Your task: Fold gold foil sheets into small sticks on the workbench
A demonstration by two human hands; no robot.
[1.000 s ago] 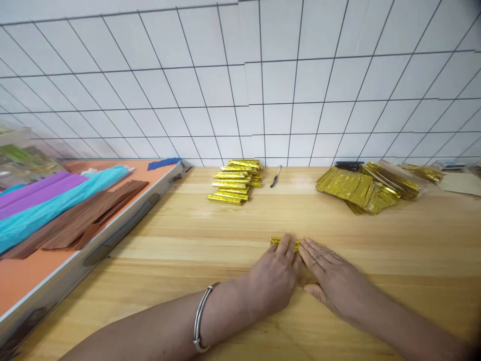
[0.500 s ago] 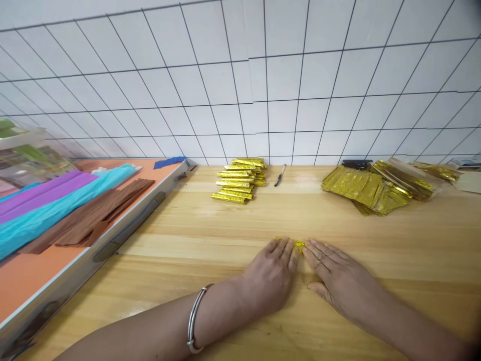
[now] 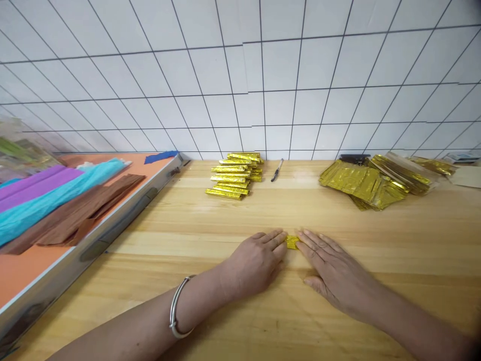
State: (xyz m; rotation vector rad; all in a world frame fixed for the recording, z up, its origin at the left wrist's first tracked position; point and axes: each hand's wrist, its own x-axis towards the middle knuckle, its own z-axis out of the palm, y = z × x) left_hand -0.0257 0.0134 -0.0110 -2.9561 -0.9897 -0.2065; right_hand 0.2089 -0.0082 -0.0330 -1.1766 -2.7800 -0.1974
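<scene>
A small gold foil piece [image 3: 292, 242] lies on the wooden table between my two hands, its ends covered by my fingers. My left hand [image 3: 259, 260], with a silver bangle on the wrist, rests palm down with its fingertips on the left end of the foil. From the other side, my right hand [image 3: 330, 268] lies flat, fingers stretched out over the right end and thumb apart. Neither hand is wrapped round anything. Farther back stands a pile of rolled gold foil strips [image 3: 231, 176].
A pen [image 3: 277, 170] lies near the tiled wall. Flat gold foil sheets [image 3: 361, 183] and a black clip [image 3: 354, 159] are at the back right. On the left, an orange-surfaced tray [image 3: 22, 276] holds brown [image 3: 90, 210], turquoise [image 3: 63, 191] and purple paper [image 3: 41, 186].
The view has tilted and shifted slightly. My hands have moved a little apart, and more of the gold foil between them shows, looking flatter and wider.
</scene>
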